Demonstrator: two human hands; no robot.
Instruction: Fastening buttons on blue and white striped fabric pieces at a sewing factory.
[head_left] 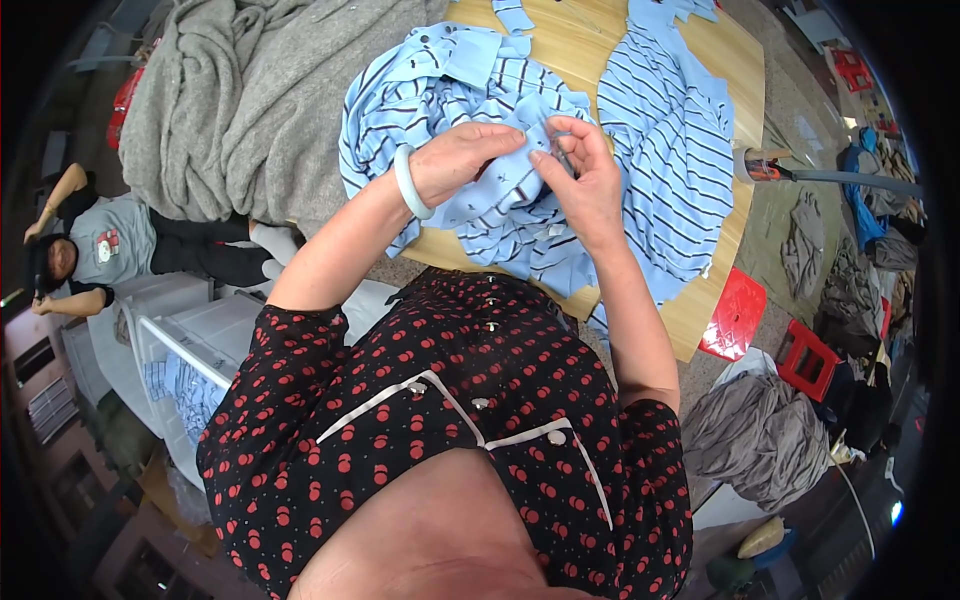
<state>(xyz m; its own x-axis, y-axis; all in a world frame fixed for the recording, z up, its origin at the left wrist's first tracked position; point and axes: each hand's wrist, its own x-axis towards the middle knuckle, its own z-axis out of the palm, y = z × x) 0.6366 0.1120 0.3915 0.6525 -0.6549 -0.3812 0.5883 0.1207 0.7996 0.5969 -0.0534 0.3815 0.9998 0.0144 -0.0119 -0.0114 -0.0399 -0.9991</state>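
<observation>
A light blue shirt-like garment [430,90] with dark and white stripes lies bunched on the wooden table [735,65] in front of me. My left hand [455,165], a pale bangle on its wrist, pinches a plain blue part of it between thumb and fingers. Opposite, my right hand [588,190] is closed at the same piece, its thumb pressing on the cloth. A small dark metal tool [565,150] shows between the right fingers; its exact kind is hard to make out. Small dark marks dot the cloth between my hands.
More striped blue garments [665,150] are heaped to the right. Thick grey cloth [200,110] is piled at the left. Red plastic stools [805,360] and grey cloth bundles [760,440] stand on the right floor. Another person [125,240] is at the left, near a white bin [185,350].
</observation>
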